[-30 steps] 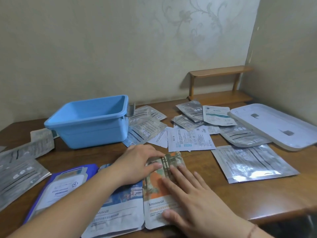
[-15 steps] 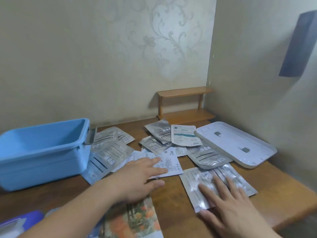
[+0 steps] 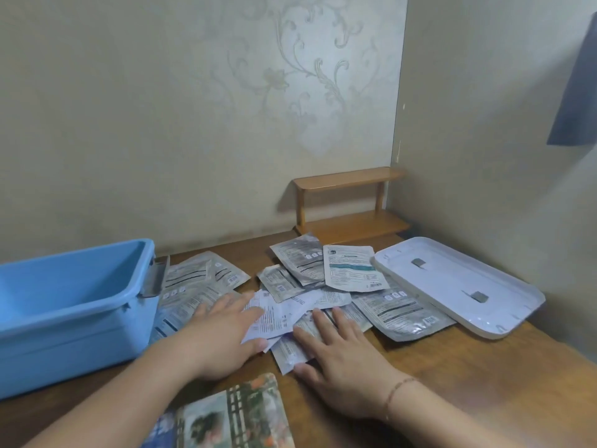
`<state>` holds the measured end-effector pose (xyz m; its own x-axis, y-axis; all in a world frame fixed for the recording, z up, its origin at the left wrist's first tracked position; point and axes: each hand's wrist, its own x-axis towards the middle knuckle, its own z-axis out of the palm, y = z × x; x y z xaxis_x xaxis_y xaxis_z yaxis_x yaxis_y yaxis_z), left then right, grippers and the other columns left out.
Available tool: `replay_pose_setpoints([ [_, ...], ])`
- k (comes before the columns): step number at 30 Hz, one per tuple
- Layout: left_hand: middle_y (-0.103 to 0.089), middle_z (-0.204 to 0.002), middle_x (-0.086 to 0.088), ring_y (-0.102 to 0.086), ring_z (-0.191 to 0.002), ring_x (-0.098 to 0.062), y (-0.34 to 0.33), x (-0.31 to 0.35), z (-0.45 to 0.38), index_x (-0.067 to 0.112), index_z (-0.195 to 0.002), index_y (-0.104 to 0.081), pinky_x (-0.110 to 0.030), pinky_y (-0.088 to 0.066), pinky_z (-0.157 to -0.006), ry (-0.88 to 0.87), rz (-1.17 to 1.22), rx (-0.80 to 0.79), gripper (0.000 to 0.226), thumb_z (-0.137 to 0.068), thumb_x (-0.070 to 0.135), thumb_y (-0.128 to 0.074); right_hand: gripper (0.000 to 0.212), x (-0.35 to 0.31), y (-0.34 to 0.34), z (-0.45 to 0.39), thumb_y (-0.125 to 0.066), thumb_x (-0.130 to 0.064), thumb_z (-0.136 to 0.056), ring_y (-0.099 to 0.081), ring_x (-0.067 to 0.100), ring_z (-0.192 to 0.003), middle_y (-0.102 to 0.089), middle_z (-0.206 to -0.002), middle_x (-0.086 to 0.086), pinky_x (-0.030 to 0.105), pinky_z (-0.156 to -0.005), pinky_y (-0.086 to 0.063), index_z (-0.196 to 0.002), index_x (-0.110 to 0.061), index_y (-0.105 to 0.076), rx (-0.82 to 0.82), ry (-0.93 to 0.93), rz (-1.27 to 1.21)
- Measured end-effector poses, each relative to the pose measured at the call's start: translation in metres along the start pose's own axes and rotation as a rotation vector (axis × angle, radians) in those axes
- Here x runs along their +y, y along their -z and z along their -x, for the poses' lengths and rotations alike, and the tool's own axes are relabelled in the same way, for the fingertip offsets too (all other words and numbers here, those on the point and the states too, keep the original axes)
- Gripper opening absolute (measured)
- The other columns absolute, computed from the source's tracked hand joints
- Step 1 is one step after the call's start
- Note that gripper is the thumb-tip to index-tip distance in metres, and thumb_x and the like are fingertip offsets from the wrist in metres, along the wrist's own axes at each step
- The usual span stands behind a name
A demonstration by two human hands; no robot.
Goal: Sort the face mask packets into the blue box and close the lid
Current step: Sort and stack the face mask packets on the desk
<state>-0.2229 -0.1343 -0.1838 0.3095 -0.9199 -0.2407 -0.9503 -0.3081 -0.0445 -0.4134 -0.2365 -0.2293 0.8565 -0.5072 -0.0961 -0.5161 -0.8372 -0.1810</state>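
Observation:
The open blue box (image 3: 64, 321) stands at the left with nothing visible inside. Its white lid (image 3: 452, 286) lies upside down at the right. Several silver and white face mask packets (image 3: 349, 273) are scattered between them on the wooden table (image 3: 468, 383). My left hand (image 3: 223, 334) lies flat with straight fingers on a white packet (image 3: 284, 315). My right hand (image 3: 339, 360) presses flat on a silver packet (image 3: 290, 350) that is partly tucked under the white one. A colourful packet (image 3: 239, 415) lies at the near edge.
A small wooden shelf (image 3: 349, 202) stands in the back corner against the wallpapered wall. More silver packets (image 3: 200, 279) lie right beside the blue box. A grey cloth (image 3: 578, 92) hangs on the right wall.
Both hands left the colourful packet and moved to the middle pile. The right hand slid its silver packet leftward under the white one. The camera turned right.

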Motion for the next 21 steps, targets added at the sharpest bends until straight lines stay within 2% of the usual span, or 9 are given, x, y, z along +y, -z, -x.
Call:
replay_pose_setpoints([
  [2,0.012,-0.164,0.013,0.01,-0.151,-0.016,-0.003,0.005,-0.002,0.049,-0.152,-0.002,-0.048,-0.001,-0.122,-0.04,0.05,0.063,0.065,-0.097,0.064,-0.032,0.063,-0.002,0.005,-0.014,-0.023,-0.064,-0.095,0.01,0.034,-0.149,0.001,-0.163,0.008,0.048,-0.12,0.001,-0.151,-0.039,-0.009,-0.022,0.033,0.003],
  [4,0.011,-0.163,0.015,0.012,-0.151,-0.016,-0.007,0.008,-0.005,0.057,-0.149,-0.004,-0.051,0.001,-0.121,-0.071,0.051,0.035,0.062,-0.094,0.068,-0.031,0.05,0.0,0.016,-0.021,-0.039,-0.051,-0.094,-0.026,0.032,-0.143,-0.037,-0.151,0.007,0.044,-0.117,-0.026,-0.142,-0.036,-0.036,0.084,0.047,-0.041],
  [5,0.011,-0.163,0.015,0.014,-0.151,-0.018,-0.009,0.007,-0.008,0.059,-0.148,-0.004,-0.054,0.004,-0.121,-0.061,0.036,0.003,0.062,-0.093,0.071,-0.03,0.041,0.003,0.024,-0.022,-0.045,-0.045,-0.092,-0.046,0.027,-0.13,-0.055,-0.135,0.0,0.038,-0.105,-0.042,-0.131,-0.034,-0.048,0.187,0.023,-0.076],
  [7,0.012,-0.164,0.012,0.015,-0.15,-0.02,-0.012,0.002,-0.014,0.059,-0.148,-0.003,-0.059,0.008,-0.118,-0.001,0.014,-0.024,0.068,-0.087,0.078,-0.029,0.036,0.019,0.04,-0.028,-0.049,-0.041,-0.091,-0.059,0.017,-0.113,-0.065,-0.121,-0.008,0.031,-0.089,-0.049,-0.125,-0.031,-0.056,0.386,-0.08,-0.131],
  [9,0.011,-0.164,0.011,0.015,-0.15,-0.024,-0.013,-0.003,-0.021,0.056,-0.149,-0.004,-0.062,0.011,-0.115,0.069,0.012,-0.014,0.076,-0.082,0.084,-0.026,0.05,0.043,0.048,-0.039,-0.048,-0.049,-0.093,-0.047,0.019,-0.129,-0.053,-0.14,-0.003,0.033,-0.101,-0.043,-0.137,-0.025,-0.047,0.395,-0.188,-0.064],
  [11,0.012,-0.164,0.01,0.018,-0.15,-0.025,-0.013,-0.005,-0.026,0.053,-0.15,-0.003,-0.065,0.013,-0.114,0.126,0.028,-0.01,0.081,-0.079,0.087,-0.023,0.061,0.063,0.046,-0.046,-0.042,-0.061,-0.092,-0.035,0.022,-0.137,-0.041,-0.149,-0.002,0.039,-0.111,-0.034,-0.139,-0.023,-0.042,0.217,-0.244,0.002],
  [14,0.015,-0.164,0.009,0.023,-0.148,-0.027,-0.013,-0.006,-0.035,0.046,-0.154,-0.001,-0.067,0.016,-0.111,0.19,0.049,0.003,0.089,-0.078,0.089,-0.019,0.048,0.063,0.035,-0.03,-0.035,-0.064,-0.092,-0.041,0.019,-0.127,-0.047,-0.134,-0.007,0.036,-0.107,-0.033,-0.119,-0.027,-0.049,0.133,-0.136,0.045],
  [19,0.013,-0.165,0.005,0.025,-0.148,-0.028,-0.016,-0.002,-0.053,0.031,-0.157,0.003,-0.068,0.02,-0.106,0.264,0.161,0.077,0.105,-0.075,0.091,-0.025,0.074,0.048,0.015,0.052,-0.025,-0.076,-0.089,-0.001,0.008,-0.149,-0.004,-0.159,-0.02,0.024,-0.117,-0.004,-0.152,-0.038,-0.017,0.063,0.072,0.14],
  [21,0.015,-0.164,0.004,0.025,-0.147,-0.027,-0.02,0.003,-0.055,0.037,-0.154,0.013,-0.067,0.019,-0.107,0.244,0.182,0.143,0.1,-0.079,0.087,-0.03,0.071,0.05,-0.002,0.084,-0.021,-0.074,-0.092,-0.018,0.011,-0.147,-0.026,-0.157,-0.015,0.023,-0.117,-0.017,-0.152,-0.035,-0.02,0.054,0.111,0.191],
])
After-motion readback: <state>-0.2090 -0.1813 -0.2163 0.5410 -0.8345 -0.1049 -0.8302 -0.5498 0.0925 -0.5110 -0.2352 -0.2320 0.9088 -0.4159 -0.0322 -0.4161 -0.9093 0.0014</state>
